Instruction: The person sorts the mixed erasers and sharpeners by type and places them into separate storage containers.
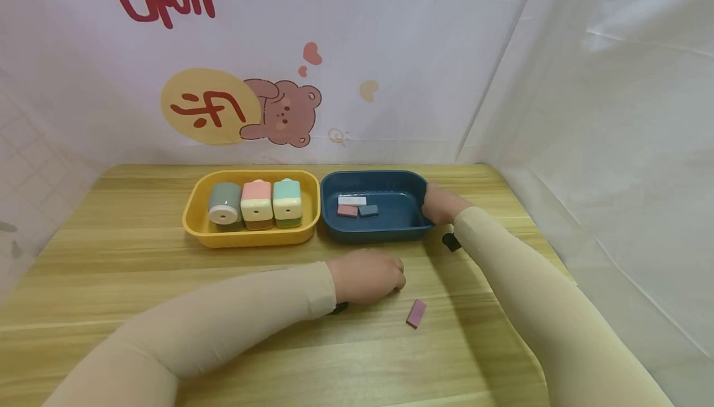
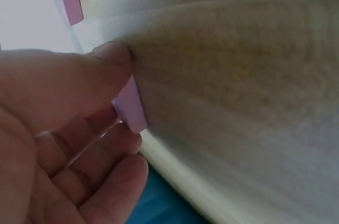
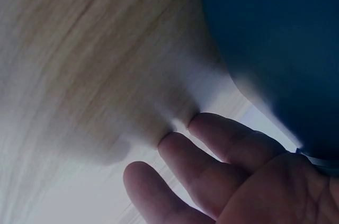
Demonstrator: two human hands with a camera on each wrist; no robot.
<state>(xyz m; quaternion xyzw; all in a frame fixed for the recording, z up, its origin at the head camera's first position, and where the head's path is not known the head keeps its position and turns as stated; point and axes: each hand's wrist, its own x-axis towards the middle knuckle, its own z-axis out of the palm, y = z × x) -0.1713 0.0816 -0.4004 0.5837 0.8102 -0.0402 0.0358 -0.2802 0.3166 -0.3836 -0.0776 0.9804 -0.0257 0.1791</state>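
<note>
In the left wrist view, my left hand [image 2: 69, 113] pinches a small pinkish-purple eraser [image 2: 131, 108] between thumb and fingers, low over the wooden table; the head view hides this eraser behind the hand [image 1: 367, 275]. A similar purple eraser [image 1: 416, 313] lies on the table to the right of that hand. My right hand [image 1: 442, 204] holds the right end of the dark blue tray [image 1: 385, 235], its thumb hidden in the right wrist view. Several of its fingers [image 3: 196, 176] reach down outside the tray wall to the table. Inside the tray lie a white eraser [image 1: 352, 201], a pink one [image 1: 347, 211] and a blue one [image 1: 368, 210].
Left of the blue tray and close against it stands a yellow tray [image 1: 251, 241]. It holds three pencil sharpeners: grey [image 1: 225, 199], pink and cream [image 1: 257, 202], mint and cream [image 1: 287, 199]. A printed white cloth [image 1: 413, 85] hangs behind the table [image 1: 139, 271].
</note>
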